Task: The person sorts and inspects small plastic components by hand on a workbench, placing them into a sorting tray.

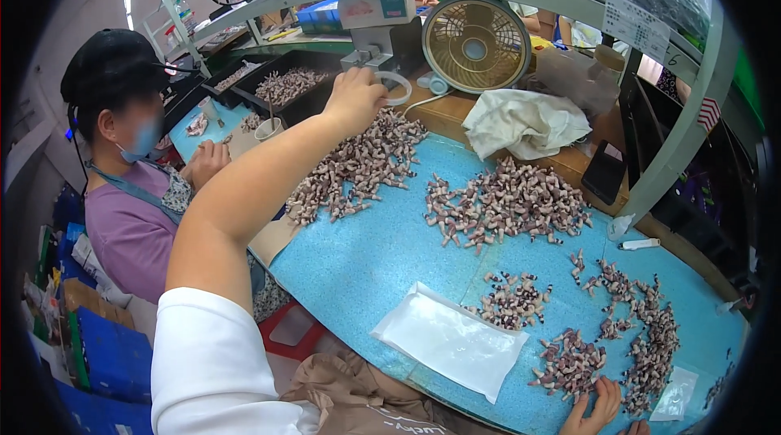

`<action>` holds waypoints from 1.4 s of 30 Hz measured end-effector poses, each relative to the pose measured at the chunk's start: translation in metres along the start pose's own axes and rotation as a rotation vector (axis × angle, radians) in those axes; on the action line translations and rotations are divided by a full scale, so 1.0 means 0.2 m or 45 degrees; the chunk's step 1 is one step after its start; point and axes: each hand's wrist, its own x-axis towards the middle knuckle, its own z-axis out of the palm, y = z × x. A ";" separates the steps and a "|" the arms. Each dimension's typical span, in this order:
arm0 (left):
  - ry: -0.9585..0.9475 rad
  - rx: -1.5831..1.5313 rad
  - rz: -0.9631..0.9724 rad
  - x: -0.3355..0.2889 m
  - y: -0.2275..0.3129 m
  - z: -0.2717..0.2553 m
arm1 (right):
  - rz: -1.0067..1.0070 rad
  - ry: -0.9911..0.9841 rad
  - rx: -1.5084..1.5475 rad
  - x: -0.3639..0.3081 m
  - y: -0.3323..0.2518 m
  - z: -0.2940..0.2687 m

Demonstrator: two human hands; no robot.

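Note:
My left arm, in a white short sleeve, stretches far across the table. At its end my left hand [358,100] is closed at the edge of a pale ring-shaped thing [396,88]; its exact kind is unclear. Beneath that hand spreads a large heap of small brown-and-white figure-like pieces [366,160]. At the lower right edge, my right hand [598,409] has its fingers apart against a smaller heap of the same pieces [571,363]; its wrist is cut off. Fingertips [639,428] show beside it, and whose they are is uncertain.
A masked co-worker [134,142] sits at the left. A white packet [450,340] lies before me; another heap [512,203] sits beyond it. A fan [476,46], a crumpled cloth [525,122] and a phone [604,172] line the back. A metal frame post [679,142] rises at right.

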 end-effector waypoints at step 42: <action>-0.360 -0.951 1.285 0.13 1.85 -0.24 | 0.336 -0.005 0.254 0.07 -0.09 -0.10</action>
